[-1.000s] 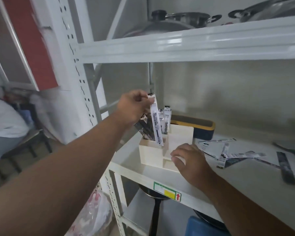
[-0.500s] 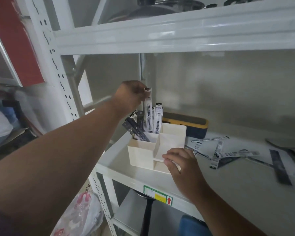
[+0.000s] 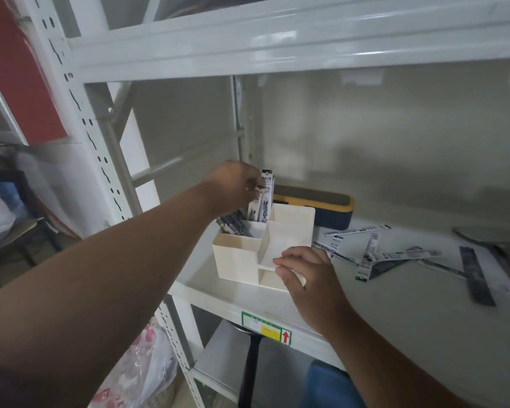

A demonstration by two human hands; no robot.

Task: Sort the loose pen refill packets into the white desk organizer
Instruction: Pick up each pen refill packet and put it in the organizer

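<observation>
White desk organizer (image 3: 242, 257) — upright black-and-white refill packets (image 3: 266, 198) inside.

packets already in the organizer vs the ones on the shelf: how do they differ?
1. The packets in the organizer stand nearly upright; the loose packets lie flat.
2. The packets in the organizer sit bunched in the back-left compartment of the white organizer; the loose packets are scattered and crisscrossed on the shelf.
3. The left hand touches the organizer ones; no hand touches the loose ones.

Both are long, narrow printed sleeves.
</observation>
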